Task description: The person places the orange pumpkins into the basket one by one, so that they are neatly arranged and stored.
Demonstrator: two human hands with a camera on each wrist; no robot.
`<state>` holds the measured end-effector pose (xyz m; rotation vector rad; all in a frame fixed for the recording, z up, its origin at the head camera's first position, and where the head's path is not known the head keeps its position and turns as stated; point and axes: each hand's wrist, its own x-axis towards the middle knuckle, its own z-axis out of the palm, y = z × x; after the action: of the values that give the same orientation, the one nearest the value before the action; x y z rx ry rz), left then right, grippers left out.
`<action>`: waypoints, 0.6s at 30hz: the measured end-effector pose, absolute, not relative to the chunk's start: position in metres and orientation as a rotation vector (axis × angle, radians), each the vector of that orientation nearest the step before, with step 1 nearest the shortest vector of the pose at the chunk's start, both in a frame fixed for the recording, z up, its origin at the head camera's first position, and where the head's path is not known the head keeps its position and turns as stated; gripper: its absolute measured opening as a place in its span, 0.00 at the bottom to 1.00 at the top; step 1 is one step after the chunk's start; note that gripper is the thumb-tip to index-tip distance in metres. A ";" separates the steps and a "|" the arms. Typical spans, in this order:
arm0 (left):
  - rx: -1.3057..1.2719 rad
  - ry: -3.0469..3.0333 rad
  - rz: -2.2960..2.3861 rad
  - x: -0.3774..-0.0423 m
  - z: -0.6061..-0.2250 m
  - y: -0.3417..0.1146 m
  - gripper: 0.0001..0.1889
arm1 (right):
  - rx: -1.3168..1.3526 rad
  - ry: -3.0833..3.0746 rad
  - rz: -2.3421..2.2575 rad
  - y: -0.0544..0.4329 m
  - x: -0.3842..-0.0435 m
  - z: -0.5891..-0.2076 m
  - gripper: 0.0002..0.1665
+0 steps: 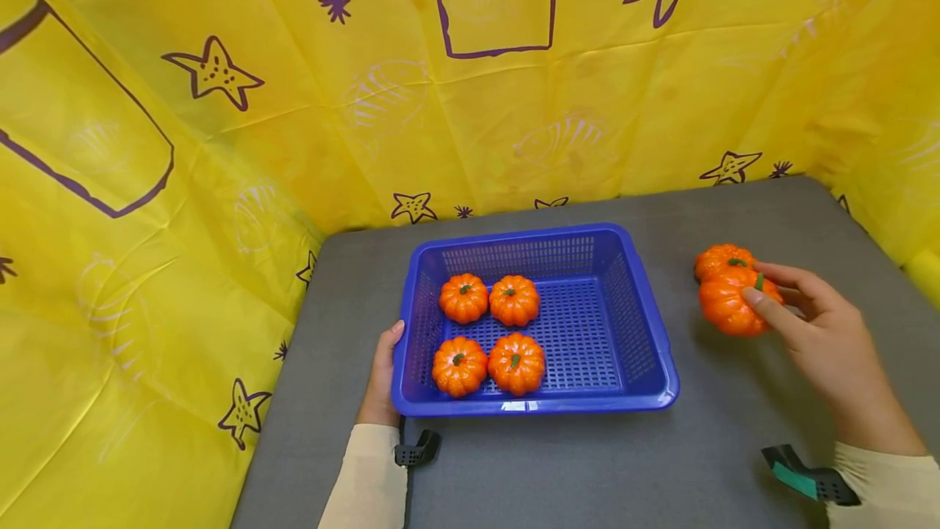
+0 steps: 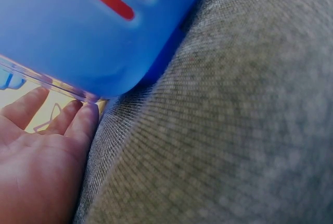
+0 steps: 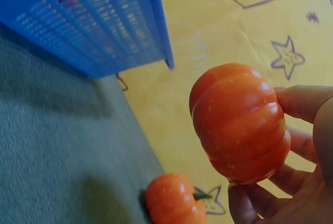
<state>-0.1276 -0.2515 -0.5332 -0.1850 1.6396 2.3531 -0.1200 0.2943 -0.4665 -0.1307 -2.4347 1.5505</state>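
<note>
A blue plastic basket holds several small orange pumpkins with green stems, gathered toward its left side. Against the basket's left wall rests my left hand; in the left wrist view the fingertips touch the basket's side with fairly straight fingers. To the right of the basket, my right hand holds a pumpkin between thumb and fingers, raised above the table. Partly hidden behind it, another pumpkin sits on the table. The right wrist view shows both the held pumpkin and the lower pumpkin.
The grey cloth-covered table lies under everything. Yellow curtains with starfish and fish drawings rise along its back and sides. A dark strap piece shows at the left wrist, another at the right.
</note>
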 end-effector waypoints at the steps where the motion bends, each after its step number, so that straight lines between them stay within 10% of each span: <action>1: -0.187 1.643 2.352 -0.128 -0.533 -0.252 0.43 | -0.121 -2.436 1.560 0.292 -0.120 -0.466 0.25; 18: -0.207 1.646 2.366 -0.128 -0.534 -0.251 0.43 | 0.144 -2.417 1.605 0.254 -0.126 -0.451 0.26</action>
<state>-0.1282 -0.2515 -0.5343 -0.2068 1.6459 2.3660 -0.1255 0.2543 -0.4505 0.1438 -2.4171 1.6054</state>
